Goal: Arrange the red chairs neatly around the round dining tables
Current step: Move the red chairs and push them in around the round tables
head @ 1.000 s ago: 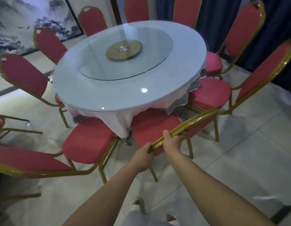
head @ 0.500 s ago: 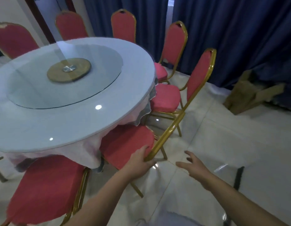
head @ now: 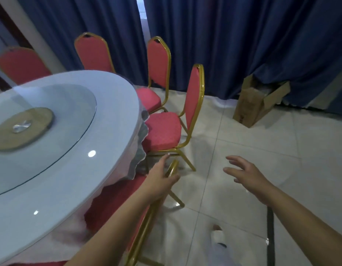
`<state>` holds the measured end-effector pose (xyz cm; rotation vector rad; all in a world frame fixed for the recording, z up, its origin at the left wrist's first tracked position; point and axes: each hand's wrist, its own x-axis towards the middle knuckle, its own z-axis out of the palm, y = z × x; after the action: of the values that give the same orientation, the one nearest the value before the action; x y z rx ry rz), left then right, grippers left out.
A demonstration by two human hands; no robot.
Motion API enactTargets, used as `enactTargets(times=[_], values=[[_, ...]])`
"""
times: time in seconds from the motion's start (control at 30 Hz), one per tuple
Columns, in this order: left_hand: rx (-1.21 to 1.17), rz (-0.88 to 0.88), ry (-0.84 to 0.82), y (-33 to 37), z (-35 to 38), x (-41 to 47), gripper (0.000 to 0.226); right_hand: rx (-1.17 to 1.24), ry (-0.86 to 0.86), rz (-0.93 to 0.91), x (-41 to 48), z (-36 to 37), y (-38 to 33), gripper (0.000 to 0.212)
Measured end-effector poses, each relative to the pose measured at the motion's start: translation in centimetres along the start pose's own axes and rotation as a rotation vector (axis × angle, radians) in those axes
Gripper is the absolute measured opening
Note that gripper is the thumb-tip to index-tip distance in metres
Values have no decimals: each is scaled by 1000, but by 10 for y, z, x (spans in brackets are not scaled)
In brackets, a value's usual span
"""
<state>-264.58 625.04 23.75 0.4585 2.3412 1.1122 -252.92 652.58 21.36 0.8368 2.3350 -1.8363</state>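
Nearest red chair [head: 116, 198], tucked under the right edge of the round table [head: 116, 135], is gripped at its gold back rail [head: 145, 227] by the left hand [head: 162, 177]; right hand [head: 246, 173] is held open, fingers spread.

The room is rather dim and bluish. Daylight enters by a narrow gap [head: 142, 20] between the dark curtains [head: 243, 45] at the upper middle. Two small white glare spots [head: 91, 153] sit on the table top [head: 112, 116], and the pale floor [head: 243, 146] shines softly. The turntable [head: 22, 127] at the left is smeared by motion. The near chair [head: 116, 200], gripped by the left hand [head: 160, 177], looks soft at the lower edge.
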Motion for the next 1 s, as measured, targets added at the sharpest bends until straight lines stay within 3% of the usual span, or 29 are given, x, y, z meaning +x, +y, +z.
enactTargets(times=[0.23, 0.37, 0.53, 0.77, 1.0], values=[[166, 34, -22, 78, 35, 119, 77, -41, -39, -38, 96, -100, -5, 37], [-2, -56, -1, 105, 56, 180, 73, -70, -69, -45, 152, -145, -16, 38], [4, -70, -35, 121, 74, 247, 80, -80, -117, -98, 217, -166, -39, 39], [3, -71, 34, 148, 44, 385, 84, -169, -202, -139, 326, -170, -66, 49], [-104, -183, 71, 148, 30, 525, 57, -284, -260, -89, 450, -196, -122, 52]])
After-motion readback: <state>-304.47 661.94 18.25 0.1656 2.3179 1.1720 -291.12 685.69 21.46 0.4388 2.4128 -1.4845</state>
